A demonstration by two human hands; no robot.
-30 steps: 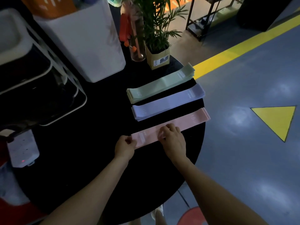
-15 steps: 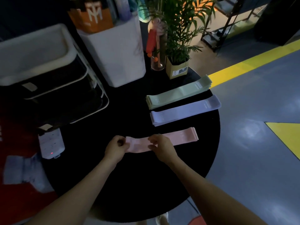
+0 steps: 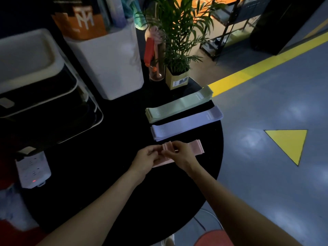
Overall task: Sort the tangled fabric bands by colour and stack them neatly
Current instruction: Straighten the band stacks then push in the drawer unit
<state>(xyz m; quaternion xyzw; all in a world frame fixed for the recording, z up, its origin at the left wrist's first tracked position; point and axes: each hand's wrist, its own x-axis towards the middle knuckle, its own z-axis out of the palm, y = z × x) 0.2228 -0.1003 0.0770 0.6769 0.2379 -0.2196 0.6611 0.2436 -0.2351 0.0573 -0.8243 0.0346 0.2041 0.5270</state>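
Over a round black table [image 3: 110, 201], the left hand [image 3: 145, 159] and right hand [image 3: 180, 154] pinch the bunched near end of pale pink fabric bands [image 3: 194, 148]. Just beyond the hands lie a stacked lilac fabric band pile [image 3: 186, 124], then a stacked pale green fabric band pile [image 3: 179, 105].

Readable marks: one logo only.
White "TM"-style monogram on orange box [image 3: 83, 23] top left; small print on green band [image 3: 179, 105], purple band [image 3: 186, 123], plant-pot label [image 3: 180, 82] too blurred.

Head camera looks steeply down, close over table [image 3: 110, 174]
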